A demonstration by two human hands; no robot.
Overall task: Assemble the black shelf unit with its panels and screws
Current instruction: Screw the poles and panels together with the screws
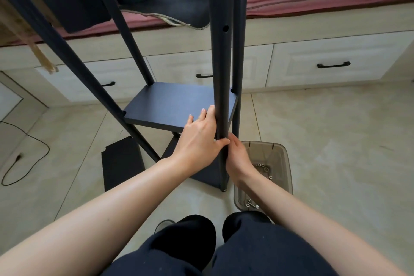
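Two hands on one black post (220, 69), low down, near the floor end. Left hand (200, 139) wrapped round the post from the left, thumb curled across the front, fingertips resting on the edge of the shelf (179, 105). Right hand (238, 157) just below and to the right, gripping the same post with fingers curled behind it; exact finger spread hidden by the post. Four posts in view, all black, rising out of frame at the top: the held one nearest, another (238, 51) right behind it, two more slanting up to the left (125, 29) and far left (67, 51). Shelf set between the posts, raised off the tile floor (336, 141), with a lower panel (206, 175) beneath it at the foot of the held post. One loose black panel (122, 163) flat on the floor to the left, apart from the frame. Clear tub (280, 163) just right of the right hand, small metal screws and nuts (263, 167) scattered inside. Black cable (22, 159) looping on the floor at far left. Drawers (331, 65) with black handles behind, under a pink-covered bench.
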